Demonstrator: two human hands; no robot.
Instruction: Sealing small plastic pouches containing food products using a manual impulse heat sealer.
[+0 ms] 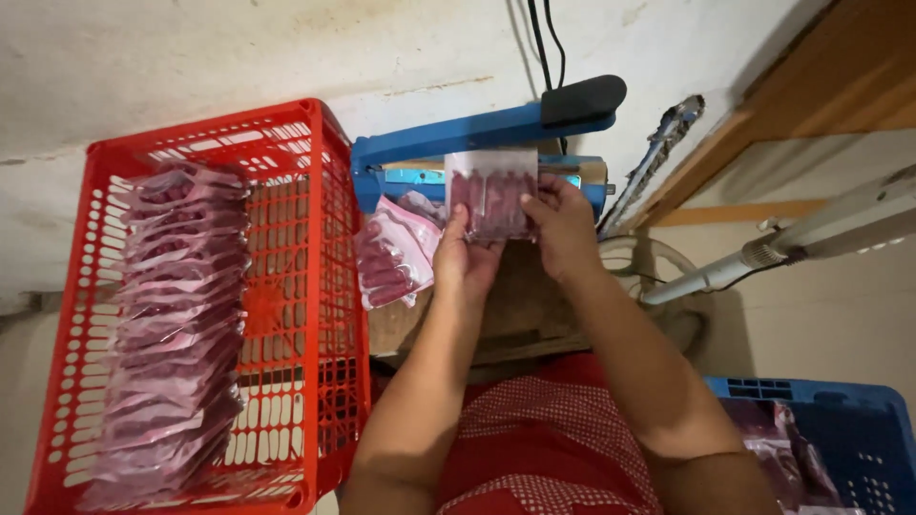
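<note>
Left hand (465, 259): fingers closed on lower left edge of clear pouch (492, 195) of dark red pieces. Right hand (563, 227): fingers pinching its right side. Pouch upright, top edge at blue heat sealer (477, 133). Second pouch (393, 250) lies on surface, left. Red crate (329, 286): stacked row of filled pouches (176, 324). Blue crate (859, 429): more pouches.

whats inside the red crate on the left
The red crate holds a long overlapping row of sealed clear pouches with dark reddish contents. What lies beneath that row is covered.
</note>
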